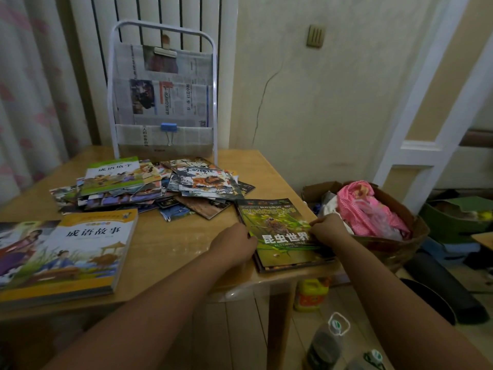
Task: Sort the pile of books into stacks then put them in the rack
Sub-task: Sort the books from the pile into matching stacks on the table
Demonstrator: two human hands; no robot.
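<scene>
At lower left of the wooden table [165, 244] lies 1 stack topped by 2 covers: a purple book [18, 247] and a yellow book [85, 252]. At upper centre stands 1 rack [162, 89] lined with newspaper, with 2 clips. Below it sprawls 1 loose pile [152, 185], too jumbled to count. At centre right, 1 green book [280, 231] tops a short stack; the left hand [234, 243] grips its left edge with curled fingers, the right hand [329, 228] pinches its right edge. 1 basket [394, 241] sits at right.
</scene>
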